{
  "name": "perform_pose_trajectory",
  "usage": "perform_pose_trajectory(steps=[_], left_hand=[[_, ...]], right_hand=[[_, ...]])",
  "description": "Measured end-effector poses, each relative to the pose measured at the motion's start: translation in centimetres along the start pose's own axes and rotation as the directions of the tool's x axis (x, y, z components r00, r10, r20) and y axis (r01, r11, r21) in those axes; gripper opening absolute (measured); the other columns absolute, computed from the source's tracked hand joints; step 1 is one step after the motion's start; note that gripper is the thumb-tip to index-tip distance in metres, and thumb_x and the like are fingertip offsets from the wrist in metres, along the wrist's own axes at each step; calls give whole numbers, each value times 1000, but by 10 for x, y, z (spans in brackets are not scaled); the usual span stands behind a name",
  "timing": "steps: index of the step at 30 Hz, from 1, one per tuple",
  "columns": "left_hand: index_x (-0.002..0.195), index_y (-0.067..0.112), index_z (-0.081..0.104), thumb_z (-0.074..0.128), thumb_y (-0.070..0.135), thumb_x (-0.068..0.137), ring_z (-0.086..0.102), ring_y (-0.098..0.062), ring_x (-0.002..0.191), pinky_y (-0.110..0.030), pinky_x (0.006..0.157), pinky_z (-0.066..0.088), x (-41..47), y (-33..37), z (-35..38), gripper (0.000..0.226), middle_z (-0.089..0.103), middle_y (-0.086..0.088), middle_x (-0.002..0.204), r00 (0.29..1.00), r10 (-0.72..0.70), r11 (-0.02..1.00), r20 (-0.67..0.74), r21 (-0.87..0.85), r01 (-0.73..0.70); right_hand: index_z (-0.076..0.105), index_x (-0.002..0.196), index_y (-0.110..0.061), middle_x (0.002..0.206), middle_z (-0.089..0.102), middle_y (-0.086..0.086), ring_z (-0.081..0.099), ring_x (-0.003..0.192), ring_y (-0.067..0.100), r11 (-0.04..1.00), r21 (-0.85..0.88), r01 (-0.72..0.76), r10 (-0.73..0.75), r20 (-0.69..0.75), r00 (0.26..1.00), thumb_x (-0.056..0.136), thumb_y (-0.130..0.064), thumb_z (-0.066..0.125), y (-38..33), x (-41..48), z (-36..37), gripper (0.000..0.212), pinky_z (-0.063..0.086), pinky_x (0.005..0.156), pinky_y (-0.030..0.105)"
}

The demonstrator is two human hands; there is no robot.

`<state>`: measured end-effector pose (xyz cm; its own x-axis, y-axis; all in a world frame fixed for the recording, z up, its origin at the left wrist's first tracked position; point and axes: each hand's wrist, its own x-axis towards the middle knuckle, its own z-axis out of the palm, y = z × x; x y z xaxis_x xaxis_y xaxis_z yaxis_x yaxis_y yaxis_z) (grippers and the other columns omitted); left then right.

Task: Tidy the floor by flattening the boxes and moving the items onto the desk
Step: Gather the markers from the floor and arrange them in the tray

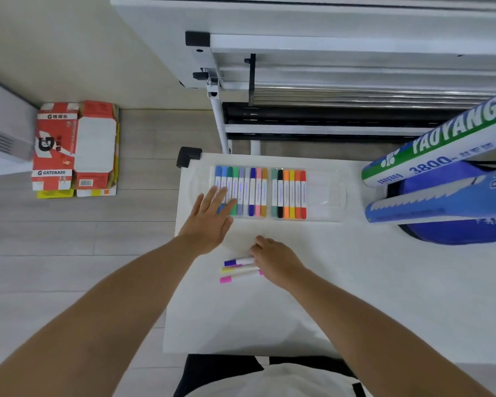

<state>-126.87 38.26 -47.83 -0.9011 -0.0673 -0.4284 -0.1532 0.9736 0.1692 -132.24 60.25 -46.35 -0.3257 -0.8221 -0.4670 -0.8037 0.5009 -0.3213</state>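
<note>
Here, three markers (pixel 238 271) at the right hand (pixel 278 260)

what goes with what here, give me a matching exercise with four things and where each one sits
Things
1. flattened boxes
2. marker case
3. loose markers
4. green tube

Places
a. on the desk, ends under the right hand's curled fingers
b. at the desk's right side, above a blue bag
c. on the floor by the wall
d. on the desk, left hand resting flat on its left end

Pairs: 1-c, 2-d, 3-a, 4-b
</note>
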Motion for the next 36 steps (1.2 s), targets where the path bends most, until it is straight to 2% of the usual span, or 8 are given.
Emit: perform_pose_trajectory(steps=[4,9,12,16,19,25,30,36], left_hand=[[160,27,4,10,44,106,-20,-27,152,-47,125,-1,15,12,-6,57,-10,-5,168,1000,28,1000,-3,-7,-28],[160,29,5,17,42,107,-18,-31,152,-49,124,0,40,35,-11,56,-12,-8,167,1000,-13,1000,21,1,13],[157,37,-12,12,45,106,-29,-30,148,-52,123,-7,51,56,-10,57,-28,-4,164,997,-15,1000,77,-14,16],[143,43,-38,2,50,103,-48,-28,136,-57,117,-19,59,74,-3,57,-54,1,147,976,-77,996,206,-20,82],[140,44,-42,0,52,102,-52,-27,132,-55,114,-24,61,74,-8,57,-59,3,142,960,-65,996,273,-39,78],[139,46,-42,0,59,100,-55,-26,129,-55,113,-27,63,74,-21,59,-61,6,139,923,-48,996,382,-47,71],[140,44,-42,2,60,100,-54,-28,129,-58,113,-25,65,77,-27,61,-61,4,139,889,-81,995,450,-22,102],[141,43,-41,3,59,101,-56,-28,127,-58,113,-25,66,79,-29,61,-61,3,139,875,-90,993,476,-24,115]], right_hand=[[57,104,-14,104,56,3,60,86,20,945,254,-207,232,-72,970,96,-25,53,28,-18,-11,14,52,73,30],[59,87,-13,79,63,1,60,73,20,583,688,-432,619,-31,785,89,-29,57,79,-37,-33,16,49,65,31],[59,84,-13,76,61,-1,56,70,17,419,795,-439,703,21,711,88,-26,57,104,-37,-42,14,43,59,24],[56,78,-11,70,57,4,51,65,17,318,855,-410,707,75,704,91,-25,54,126,-32,-48,20,43,63,28],[62,89,-2,83,65,14,57,71,20,291,870,-398,693,95,715,92,-29,53,137,-26,-51,28,50,69,33],[65,92,-8,92,68,4,64,82,20,346,853,-391,668,70,741,95,-22,51,148,-14,-58,20,54,69,24],[62,107,-10,102,61,-4,57,74,6,349,845,-405,671,77,738,101,-25,45,152,-3,-64,23,41,59,11],[59,107,-9,105,64,5,62,84,19,423,800,-425,667,43,744,101,-28,46,155,3,-67,23,52,69,22]])
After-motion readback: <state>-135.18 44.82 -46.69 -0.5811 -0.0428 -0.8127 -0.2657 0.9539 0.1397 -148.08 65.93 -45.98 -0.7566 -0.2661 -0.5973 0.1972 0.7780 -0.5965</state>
